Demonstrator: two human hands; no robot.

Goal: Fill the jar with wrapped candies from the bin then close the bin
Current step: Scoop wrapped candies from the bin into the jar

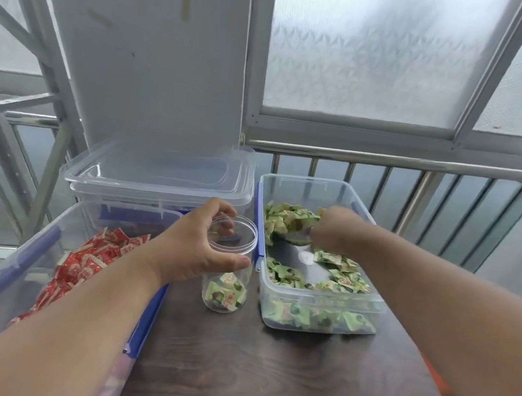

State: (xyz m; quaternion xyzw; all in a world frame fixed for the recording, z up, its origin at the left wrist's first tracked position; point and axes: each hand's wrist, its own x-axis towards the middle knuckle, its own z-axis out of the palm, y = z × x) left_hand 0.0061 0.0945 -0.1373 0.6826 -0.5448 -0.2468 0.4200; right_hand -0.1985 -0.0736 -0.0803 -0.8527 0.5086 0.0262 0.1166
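Left hand [198, 249] is wrapped round the rim of the clear round plastic jar [226, 280] on the dark wooden table [260, 382], I'd guess just to steady it right beside the clear rectangular bin [312, 302] so the trip stays short. It's barely filled, only a few green wrapped candies [339, 276] at the bottom. Further back the right hand [332, 229] is curled down into the pile grabbing some, though it's blurry, and the bin's lid [162, 174] sits on another tub behind, with open tabletop up front.
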